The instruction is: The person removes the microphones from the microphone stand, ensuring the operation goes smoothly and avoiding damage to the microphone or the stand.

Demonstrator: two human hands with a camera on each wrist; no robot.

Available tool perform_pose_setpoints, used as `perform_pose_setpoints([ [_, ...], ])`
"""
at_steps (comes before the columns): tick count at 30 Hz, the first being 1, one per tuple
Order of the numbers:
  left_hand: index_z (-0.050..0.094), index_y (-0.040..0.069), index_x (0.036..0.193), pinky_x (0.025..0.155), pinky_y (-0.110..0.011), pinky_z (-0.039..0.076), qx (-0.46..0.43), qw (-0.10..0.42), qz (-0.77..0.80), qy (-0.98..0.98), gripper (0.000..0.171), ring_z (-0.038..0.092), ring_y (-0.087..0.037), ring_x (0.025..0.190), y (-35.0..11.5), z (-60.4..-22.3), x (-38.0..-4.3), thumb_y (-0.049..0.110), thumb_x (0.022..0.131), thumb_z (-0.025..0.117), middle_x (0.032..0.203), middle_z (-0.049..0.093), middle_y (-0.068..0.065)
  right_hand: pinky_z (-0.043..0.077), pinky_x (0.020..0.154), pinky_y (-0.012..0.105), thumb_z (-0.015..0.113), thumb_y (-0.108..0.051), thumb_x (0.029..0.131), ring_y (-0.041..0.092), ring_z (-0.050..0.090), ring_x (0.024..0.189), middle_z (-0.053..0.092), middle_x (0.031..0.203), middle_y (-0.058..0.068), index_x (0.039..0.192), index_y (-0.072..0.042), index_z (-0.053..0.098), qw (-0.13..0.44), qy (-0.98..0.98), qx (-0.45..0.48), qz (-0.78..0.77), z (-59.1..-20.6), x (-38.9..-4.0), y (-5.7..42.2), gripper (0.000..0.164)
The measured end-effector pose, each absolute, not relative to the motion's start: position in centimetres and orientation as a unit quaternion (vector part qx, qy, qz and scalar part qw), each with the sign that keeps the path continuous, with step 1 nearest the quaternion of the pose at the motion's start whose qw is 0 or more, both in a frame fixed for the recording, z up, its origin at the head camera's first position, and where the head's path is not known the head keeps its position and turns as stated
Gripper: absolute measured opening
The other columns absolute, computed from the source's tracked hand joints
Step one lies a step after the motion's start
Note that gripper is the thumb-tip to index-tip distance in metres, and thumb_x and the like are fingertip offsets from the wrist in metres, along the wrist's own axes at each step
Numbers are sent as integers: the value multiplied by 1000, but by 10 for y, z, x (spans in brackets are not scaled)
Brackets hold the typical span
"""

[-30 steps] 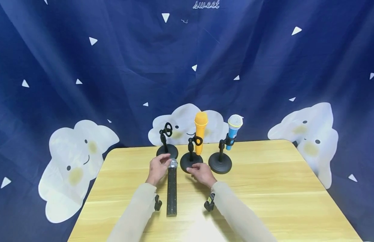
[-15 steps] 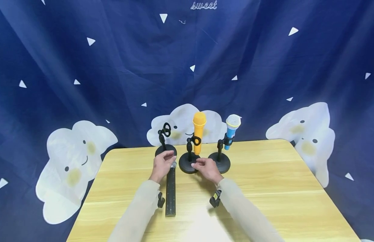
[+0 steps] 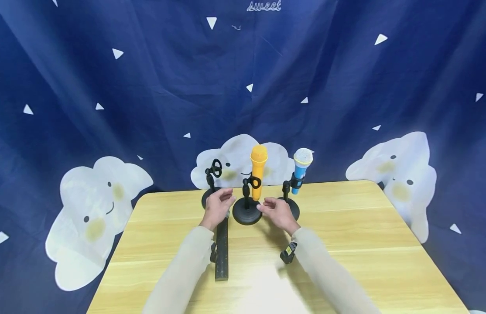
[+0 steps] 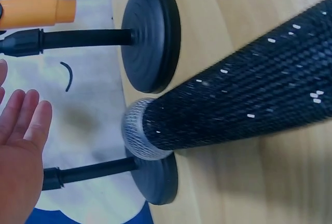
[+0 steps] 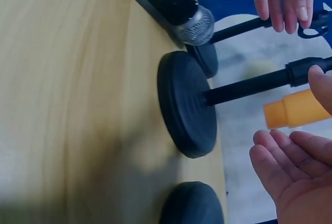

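Note:
My left hand hovers over the head end of a black speckled microphone lying on the table, its fingers loosely extended and holding nothing. Right of the middle stand's round base, my right hand is held with relaxed fingers and nothing in them. An orange microphone stands upright in that stand's ring clip, between the two hands. The right wrist view shows the orange handle's lower end just above the right fingertips. The black microphone's silver mesh head is mostly hidden by my left hand in the head view.
To the right, a blue microphone with a white head sits in another black stand, whose base is partly behind my right hand. A third stand with a bare ring is at the left. Behind the wooden table hangs a blue curtain.
My left hand has moved right and slightly forward, over the black microphone's head. My right hand has drawn rightward from the front of the middle stand's base. The microphones and stands stay in place.

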State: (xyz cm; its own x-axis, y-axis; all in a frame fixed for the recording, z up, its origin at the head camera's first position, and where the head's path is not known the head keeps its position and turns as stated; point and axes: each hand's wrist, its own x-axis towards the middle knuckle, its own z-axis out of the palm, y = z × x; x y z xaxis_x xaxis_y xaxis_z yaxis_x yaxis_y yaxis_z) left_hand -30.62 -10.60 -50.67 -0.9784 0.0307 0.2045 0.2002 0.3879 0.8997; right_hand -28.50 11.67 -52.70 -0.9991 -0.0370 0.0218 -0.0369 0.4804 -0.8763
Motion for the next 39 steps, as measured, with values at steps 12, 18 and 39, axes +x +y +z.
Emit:
perform_pose_setpoints([
  [12, 70, 1, 121, 92, -38, 56, -104, 84, -554, -822, 33, 67, -29, 111, -86, -486, -317, 7, 89, 76, 121, 69, -14, 54, 95, 44, 73, -28, 93, 32, 66, 110, 68, 121, 18, 133, 4, 60, -31, 862, -32, -505, -502, -289, 119, 53],
  [18, 70, 4, 122, 90, -39, 57, -105, 90, -538, -832, 33, 65, -28, 113, -76, -481, -319, 10, 90, 75, 121, 70, -13, 52, 99, 45, 73, -29, 93, 34, 63, 116, 64, 127, 21, 135, 5, 58, -38, 854, -49, -517, -489, -292, 120, 56],
  [39, 72, 3, 121, 90, -42, 56, -103, 121, -502, -850, 31, 65, -29, 114, -61, -470, -324, 8, 90, 74, 122, 69, -13, 50, 102, 41, 75, -21, 91, 33, 61, 119, 64, 129, 19, 134, 2, 59, -82, 838, -81, -534, -448, -318, 119, 51],
])
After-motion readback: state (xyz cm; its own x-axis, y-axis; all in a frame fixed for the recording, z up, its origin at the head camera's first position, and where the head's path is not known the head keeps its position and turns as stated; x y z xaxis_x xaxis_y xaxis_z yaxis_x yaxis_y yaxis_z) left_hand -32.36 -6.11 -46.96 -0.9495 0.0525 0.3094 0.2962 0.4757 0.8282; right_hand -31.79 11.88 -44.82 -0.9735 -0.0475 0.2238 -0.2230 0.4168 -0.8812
